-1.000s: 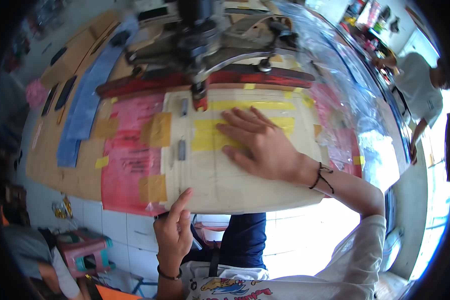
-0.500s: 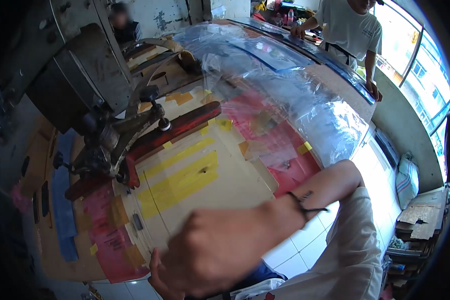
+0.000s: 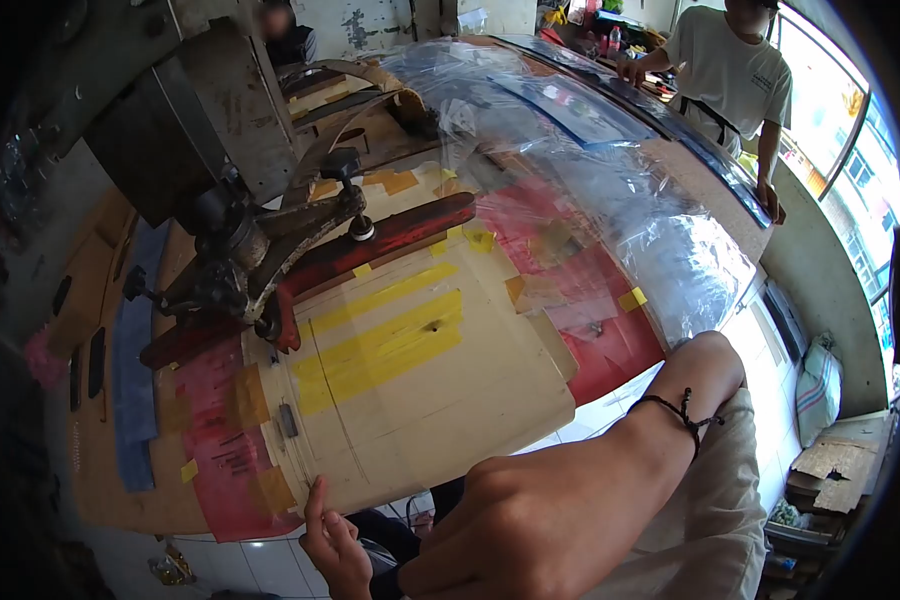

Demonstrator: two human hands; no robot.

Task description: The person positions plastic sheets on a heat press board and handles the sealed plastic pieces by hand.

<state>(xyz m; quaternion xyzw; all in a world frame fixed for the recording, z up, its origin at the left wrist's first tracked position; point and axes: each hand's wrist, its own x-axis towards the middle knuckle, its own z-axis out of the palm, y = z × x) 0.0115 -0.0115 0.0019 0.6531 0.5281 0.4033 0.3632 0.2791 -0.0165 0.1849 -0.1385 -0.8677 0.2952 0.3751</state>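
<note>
At the board's near left corner, my left hand point(image 3: 335, 545) has its index finger stretched out against the edge, with other fingers bent. My right hand point(image 3: 520, 525) hangs in front of the near edge, back of the hand up. Its fingers look curled, and what they hold, if anything, is hidden. The flat tan board point(image 3: 450, 385) carries yellow tape strips point(image 3: 385, 345), pencil lines and a small dark clip-like piece point(image 3: 288, 420). Across its far part lies a red, worn bar point(image 3: 415, 225) under a dark metal machine head point(image 3: 245, 245).
Red taped sheets point(image 3: 610, 345) flank the board. Clear plastic film point(image 3: 670, 255) covers the table at right. A person in a white shirt point(image 3: 730, 70) stands behind it; another person point(image 3: 288, 45) is at the back. A white sack point(image 3: 818, 385) and cardboard point(image 3: 835, 465) sit at right.
My right hand has drawn back toward my body and right, uncovering the board's near edge. My left hand shows more fully at the corner. The view has shifted slightly left.
</note>
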